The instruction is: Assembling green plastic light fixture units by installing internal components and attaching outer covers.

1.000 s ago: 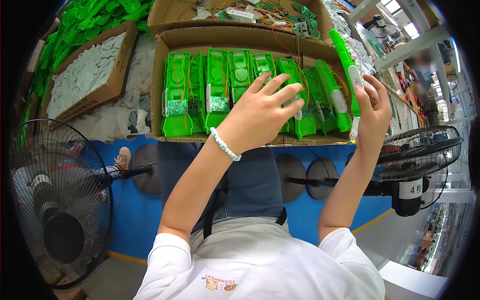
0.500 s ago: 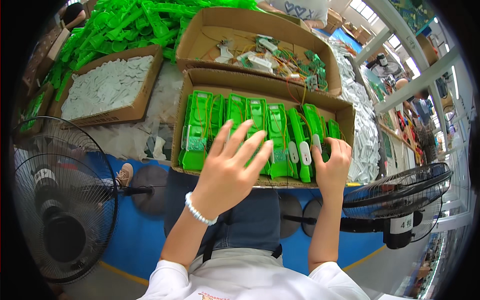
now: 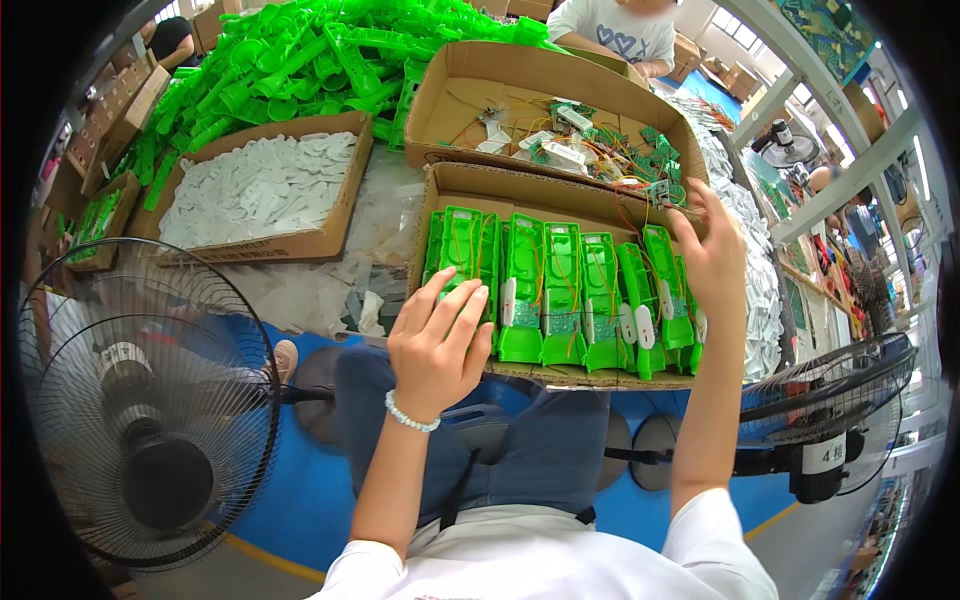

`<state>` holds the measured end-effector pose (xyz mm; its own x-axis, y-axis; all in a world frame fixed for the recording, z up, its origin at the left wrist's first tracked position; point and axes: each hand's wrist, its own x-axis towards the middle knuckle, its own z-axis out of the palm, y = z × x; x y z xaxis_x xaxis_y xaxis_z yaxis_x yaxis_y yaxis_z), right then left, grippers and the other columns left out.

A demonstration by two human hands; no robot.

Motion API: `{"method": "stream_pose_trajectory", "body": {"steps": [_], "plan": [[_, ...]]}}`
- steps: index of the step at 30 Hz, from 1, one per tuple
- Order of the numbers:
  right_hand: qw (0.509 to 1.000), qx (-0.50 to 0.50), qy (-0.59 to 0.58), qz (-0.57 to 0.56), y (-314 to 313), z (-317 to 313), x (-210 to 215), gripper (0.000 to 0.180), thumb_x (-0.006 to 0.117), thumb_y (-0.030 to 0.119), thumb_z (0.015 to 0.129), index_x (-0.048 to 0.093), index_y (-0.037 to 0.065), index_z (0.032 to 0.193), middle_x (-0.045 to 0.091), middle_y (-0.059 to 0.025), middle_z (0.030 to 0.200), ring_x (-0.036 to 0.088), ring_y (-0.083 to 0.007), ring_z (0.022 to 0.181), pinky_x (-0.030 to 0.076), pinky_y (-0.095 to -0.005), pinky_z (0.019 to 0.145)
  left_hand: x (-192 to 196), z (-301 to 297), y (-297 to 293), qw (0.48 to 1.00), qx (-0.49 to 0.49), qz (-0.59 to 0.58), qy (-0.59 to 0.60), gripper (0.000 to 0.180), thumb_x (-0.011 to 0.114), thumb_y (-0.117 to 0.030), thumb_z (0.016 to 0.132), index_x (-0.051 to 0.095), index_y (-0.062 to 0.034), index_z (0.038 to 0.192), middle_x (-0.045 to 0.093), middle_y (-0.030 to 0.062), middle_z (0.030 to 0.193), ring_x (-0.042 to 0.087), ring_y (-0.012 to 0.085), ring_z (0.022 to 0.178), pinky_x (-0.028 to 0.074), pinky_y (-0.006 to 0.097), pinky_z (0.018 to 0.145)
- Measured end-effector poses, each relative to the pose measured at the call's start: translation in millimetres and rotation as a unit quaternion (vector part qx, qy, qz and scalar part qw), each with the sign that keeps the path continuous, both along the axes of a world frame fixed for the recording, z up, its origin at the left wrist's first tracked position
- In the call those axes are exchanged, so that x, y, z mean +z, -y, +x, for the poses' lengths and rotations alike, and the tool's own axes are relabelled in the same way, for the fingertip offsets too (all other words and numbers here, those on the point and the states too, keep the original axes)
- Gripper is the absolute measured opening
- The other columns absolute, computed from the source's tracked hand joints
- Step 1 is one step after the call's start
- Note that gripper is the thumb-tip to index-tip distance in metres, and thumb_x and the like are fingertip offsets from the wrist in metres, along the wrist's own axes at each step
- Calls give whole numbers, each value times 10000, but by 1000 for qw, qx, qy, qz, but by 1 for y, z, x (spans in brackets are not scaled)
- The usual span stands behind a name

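A shallow cardboard tray (image 3: 560,377) in front of me holds a row of several bright green plastic parts (image 3: 560,295) standing side by side, with white tabs and thin wires. My left hand (image 3: 437,345), with a bead bracelet at the wrist, rests over the tray's near left end, fingers spread on the green parts there. My right hand (image 3: 712,255) is at the tray's far right end, fingers apart, touching the last green parts. Neither hand visibly grips anything.
Behind the tray stands a cardboard box (image 3: 470,95) of small wired circuit pieces. A box of white plastic pieces (image 3: 260,190) lies to the left, and a heap of green parts (image 3: 300,60) behind it. Fans stand at left (image 3: 140,420) and right (image 3: 830,430). Another person (image 3: 610,25) sits across.
The view has tilted down and closer to the table. My left hand dropped from mid-tray to its near left end. My right hand moved from holding a green part up to the tray's right end.
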<state>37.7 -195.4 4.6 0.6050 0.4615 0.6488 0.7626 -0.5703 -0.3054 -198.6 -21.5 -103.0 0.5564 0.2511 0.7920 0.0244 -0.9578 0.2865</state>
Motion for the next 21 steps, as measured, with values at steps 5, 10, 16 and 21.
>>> {"method": "stream_pose_trajectory", "body": {"steps": [5,10,16,21], "plan": [[996,27,-76,-28,-21,55,-13,329,675,150,832,631,-1,1122,680,-179,962,651,-319,854,498,-402,792,-6,0,0,1000,20,-10,19,260,620,-140,818,669,-28,1047,666,102,1077,590,318,1108,474,422,914],[988,-4,129,89,-22,53,36,320,696,151,838,628,13,1119,671,-153,884,641,-278,768,490,-381,713,-8,-5,1,999,9,-3,40,263,619,-155,814,667,-43,1048,656,76,1082,574,298,1112,470,427,921],[947,58,111,296,-31,-5,107,232,676,165,893,633,47,1088,647,-59,907,598,-113,792,487,-262,681,-13,-23,-6,999,21,-4,48,260,611,-173,827,667,-60,1054,649,69,1095,560,301,1119,461,430,935],[933,213,-92,275,-22,-4,105,349,669,72,853,621,-16,1188,658,-56,1009,605,-109,883,490,-267,764,-8,-20,-8,999,-41,16,22,310,609,-187,842,629,-69,1128,595,95,1180,500,326,1182,431,456,973]]}}
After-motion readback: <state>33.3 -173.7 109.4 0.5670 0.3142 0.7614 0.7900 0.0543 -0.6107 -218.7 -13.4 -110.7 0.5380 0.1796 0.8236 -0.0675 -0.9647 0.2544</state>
